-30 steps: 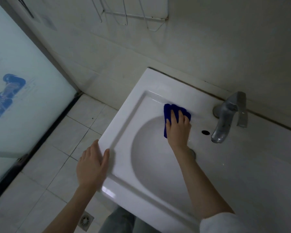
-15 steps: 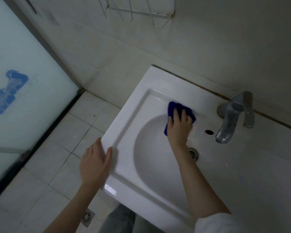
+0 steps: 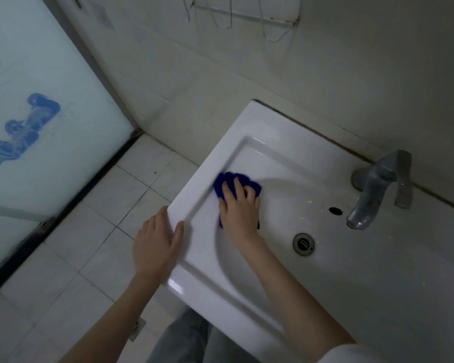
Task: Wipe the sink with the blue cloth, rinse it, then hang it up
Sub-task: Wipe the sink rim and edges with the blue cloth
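Observation:
A white ceramic sink (image 3: pixel 260 121) stands against the wall. On the left slope of its bowl lies the blue cloth (image 3: pixel 227 180), bunched and mostly covered by my right hand (image 3: pixel 240 210), which presses it flat against the ceramic with straight fingers. My left hand (image 3: pixel 156 244) rests flat on the sink's left rim, with the thumb on the rim's top. The grey tap (image 3: pixel 372 189) reaches over the bowl at the right. Below it sit the round drain (image 3: pixel 303 243) and the overflow hole (image 3: pixel 335 210).
A white wire rack (image 3: pixel 247 19) hangs on the tiled wall above the sink. A frosted glass door (image 3: pixel 37 121) with a blue print fills the left side. White floor tiles and a small floor drain (image 3: pixel 137 328) lie below the sink's left edge.
My right hand has slid the blue cloth from the back of the bowl near the tap leftward to the left side. My left hand stays on the rim.

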